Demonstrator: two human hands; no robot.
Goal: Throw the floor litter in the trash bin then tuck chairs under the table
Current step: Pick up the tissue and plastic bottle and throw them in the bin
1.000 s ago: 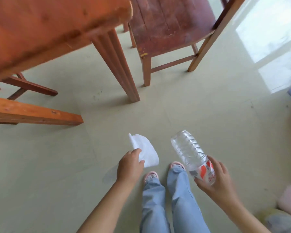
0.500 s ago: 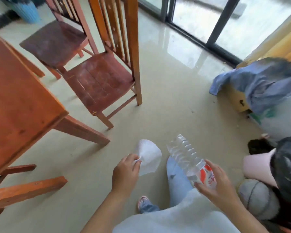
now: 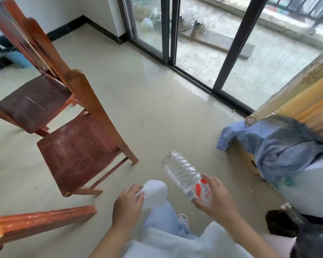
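Looks like the view has swung up and round since a second ago: the desk that filled the top left is mostly gone, just a wooden edge (image 3: 41, 218) left at the bottom left, and now you can see the sliding glass door (image 3: 168, 30) and the far corner of the room. Both bits of litter are off the floor and in the hands, same as before. Left hand (image 3: 128, 203) is pinched around a white tissue (image 3: 155, 192), right hand (image 3: 215, 197) is wrapped round the labelled end of an empty bottle (image 3: 183, 172), which points up and away. So I'd say the pick-up part is done and it's now the carry to the bin. A blue basket with a dark liner (image 3: 7, 53) sits by the wall at the far left, well apart from the hands, behind the two chairs (image 3: 78, 146); probably the bin, can't be sure. Chairs stand pulled out on the open floor, not tucked yet.
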